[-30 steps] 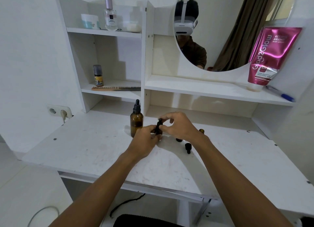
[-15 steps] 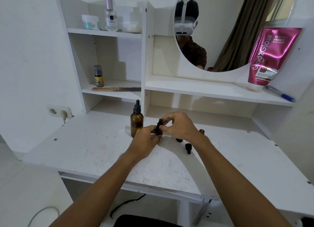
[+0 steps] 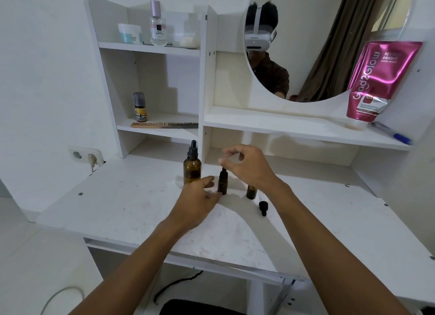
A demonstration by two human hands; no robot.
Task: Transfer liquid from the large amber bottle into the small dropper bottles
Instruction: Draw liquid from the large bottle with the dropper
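The large amber bottle stands upright on the white desk with its black dropper cap on. Just to its right stands a small dark dropper bottle, capped. My left hand lies beside it with relaxed fingers, its fingertips at the bottle's base. My right hand hovers just above that cap, fingers loosely curled and holding nothing. A second small amber bottle stands uncapped below my right wrist. Its black dropper cap lies on the desk in front of it.
A white shelf unit rises behind the bottles, its upright panel right behind the large bottle. A comb, a small spray bottle, a pink tube and a pen sit on shelves. A wall socket is at left.
Both hands were gripping the small capped bottle; now they have let go. My right hand has lifted above the cap and my left hand has opened beside the base.
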